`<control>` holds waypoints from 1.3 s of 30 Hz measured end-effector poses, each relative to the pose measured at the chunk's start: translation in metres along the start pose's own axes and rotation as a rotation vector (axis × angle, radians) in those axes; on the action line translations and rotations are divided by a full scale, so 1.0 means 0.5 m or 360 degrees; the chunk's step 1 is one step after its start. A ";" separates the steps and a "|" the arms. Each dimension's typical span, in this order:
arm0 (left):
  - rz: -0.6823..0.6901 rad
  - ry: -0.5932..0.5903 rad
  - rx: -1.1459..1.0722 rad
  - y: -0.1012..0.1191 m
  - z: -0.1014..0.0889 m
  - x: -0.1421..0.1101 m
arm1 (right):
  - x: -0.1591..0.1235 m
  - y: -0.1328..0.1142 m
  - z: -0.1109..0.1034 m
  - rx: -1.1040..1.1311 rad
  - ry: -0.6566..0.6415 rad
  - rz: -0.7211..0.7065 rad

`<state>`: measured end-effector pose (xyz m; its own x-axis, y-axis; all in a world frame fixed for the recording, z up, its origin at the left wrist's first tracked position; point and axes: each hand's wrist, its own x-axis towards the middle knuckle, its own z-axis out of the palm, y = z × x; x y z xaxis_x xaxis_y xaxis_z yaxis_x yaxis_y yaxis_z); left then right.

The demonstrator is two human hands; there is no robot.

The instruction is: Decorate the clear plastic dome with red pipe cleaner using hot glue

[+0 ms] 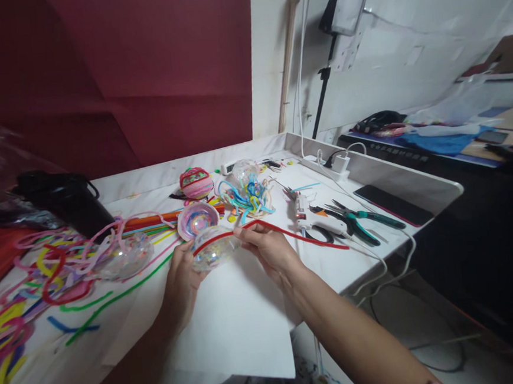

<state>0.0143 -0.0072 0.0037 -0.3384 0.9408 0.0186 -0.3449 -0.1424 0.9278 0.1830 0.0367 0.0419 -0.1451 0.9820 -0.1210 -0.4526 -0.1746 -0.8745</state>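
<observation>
My left hand point(182, 276) grips a clear plastic half-ball point(214, 253) by its left side, above a white sheet of paper point(245, 329). A red pipe cleaner point(299, 236) lies across the half-ball, following its curve. At the half-ball's right edge, my right hand point(265, 247) pinches the pipe cleaner between thumb and fingers. The free end of the pipe cleaner trails off to the right, past the hand. Just behind the half-ball stands a bowl-like half wrapped in pink and purple point(197, 219).
Loose coloured pipe cleaners point(10, 330) and another clear half-ball point(126, 256) lie at left. A pink decorated ball point(196, 183) sits at the back. To the right are a glue gun point(305, 215), pliers point(369, 215), a phone point(393, 205) and cables. A black bottle point(64, 201) leans at left.
</observation>
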 end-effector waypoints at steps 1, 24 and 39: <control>-0.0006 0.0003 0.0002 0.000 -0.001 0.000 | 0.000 0.000 0.000 -0.0007 -0.0002 0.0001; 0.0038 -0.0051 -0.0105 0.006 0.005 -0.005 | 0.003 0.001 -0.002 0.0229 -0.0112 0.0079; 0.0053 -0.0035 -0.0146 0.012 0.012 -0.008 | 0.013 -0.010 -0.021 0.0127 -0.0263 0.0178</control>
<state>0.0187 -0.0100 0.0115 -0.3318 0.9416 0.0579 -0.4126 -0.2001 0.8887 0.1937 0.0447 0.0408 -0.3376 0.9321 -0.1309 -0.4929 -0.2935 -0.8191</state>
